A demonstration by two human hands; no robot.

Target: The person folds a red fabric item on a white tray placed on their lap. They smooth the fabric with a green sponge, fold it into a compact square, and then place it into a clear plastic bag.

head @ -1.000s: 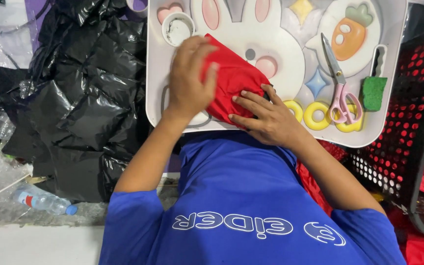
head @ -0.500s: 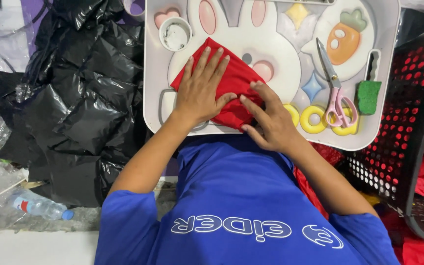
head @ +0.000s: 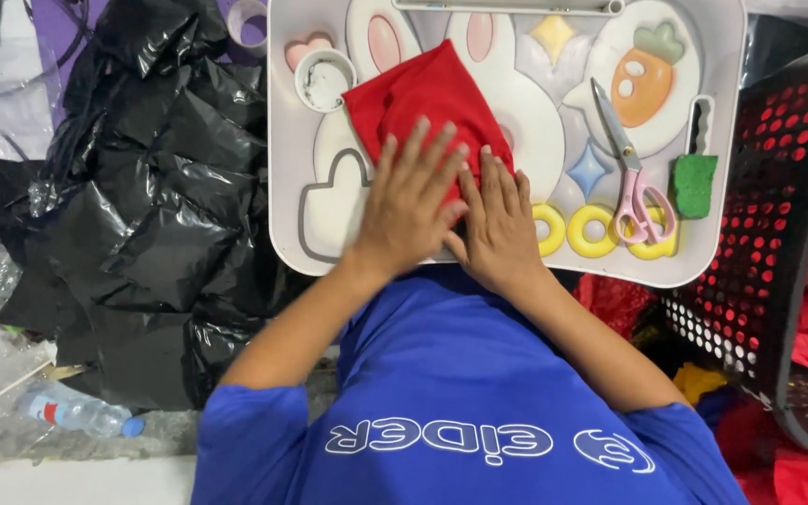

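Near corner of folded red cloth hidden under both hands; lower part of rabbit figure on tray also covered, and top edge of tray cut off by frame. Red cloth soft, matte, folded to a rough diamond, lay on white lap tray over the moulded rabbit shape, just right of a small round white cup. Tray smooth plastic, rounded corners, raised reliefs: carrot, star, heart, yellow rings. Left hand lay flat, palm down, fingers spread wide over the cloth's lower half, wrist at tray's near edge. Right hand flat beside it, fingers together and straight, tips on the cloth's right edge, thumb tucked under the left hand's side. Neither grip closed: both pressed open on the fabric, nothing pinched. Pink-handled scissors lay on tray to the right, blades shut, next to green sponge brush. Crumpled glossy black plastic sheeting left of tray; black perforated basket at right, partly out of frame. Clear plastic bottle on floor, lower left.
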